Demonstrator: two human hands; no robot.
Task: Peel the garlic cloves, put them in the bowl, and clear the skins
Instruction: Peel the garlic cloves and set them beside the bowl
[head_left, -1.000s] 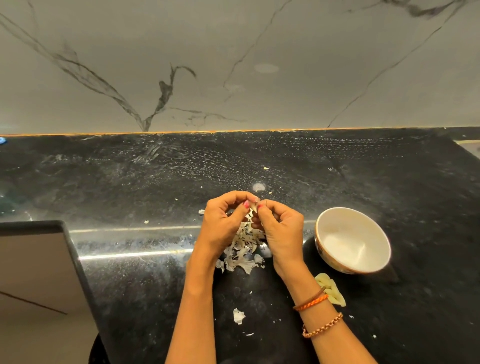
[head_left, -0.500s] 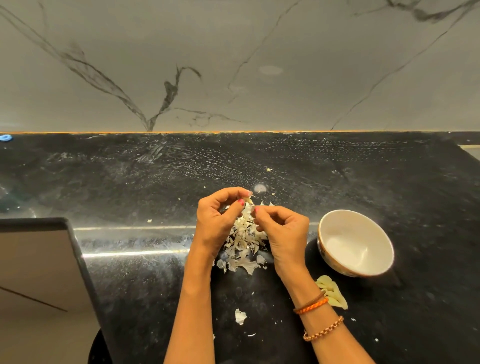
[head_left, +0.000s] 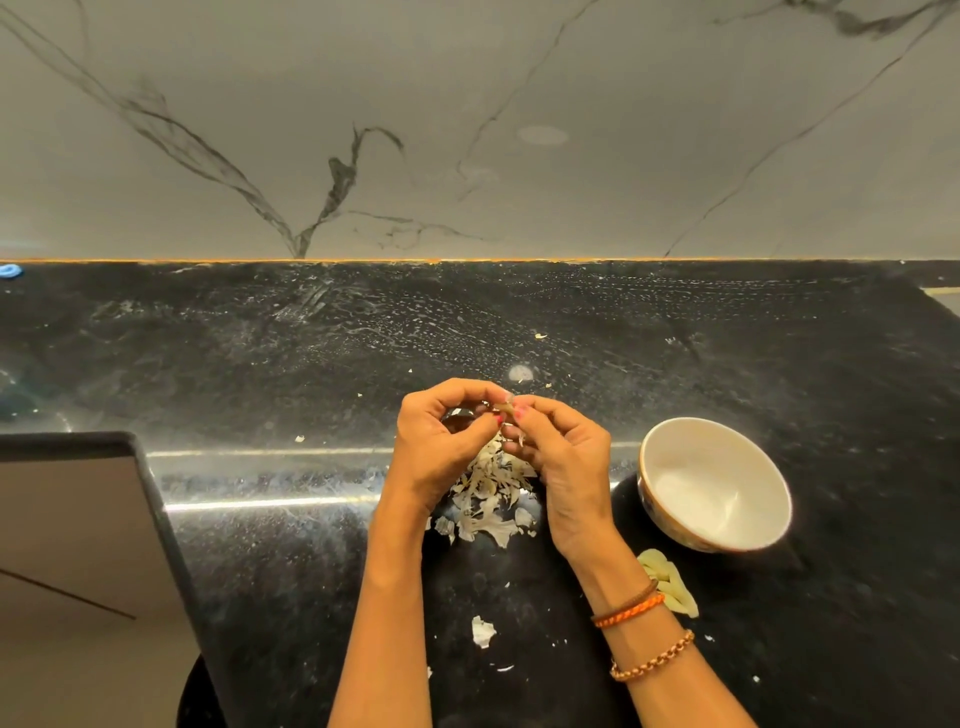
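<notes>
- I am watching both hands meeting over the glossy, speckled black stone counter, wrists lifted above it.
- Left hand: fingers curling inward, thumb and forefinger pinching a small tan garlic clove at its near end.
- Right hand: fingers curling too, thumb and fingertips pinching the same clove from the other side. The clove is being held between both hands, above the counter.
- Directly beneath the hands, a loose heap of thin, papery white garlic skins is lying on the stone; a stray flake is sitting nearer me.
- A round, smooth white ceramic bowl is standing just right of the right hand; I am seeing nothing inside it.
- Pale yellow peeled cloves are lying on the counter near the bowl's front, partly behind the right wrist.
- Grey-veined marble wall is rising behind the counter.
</notes>
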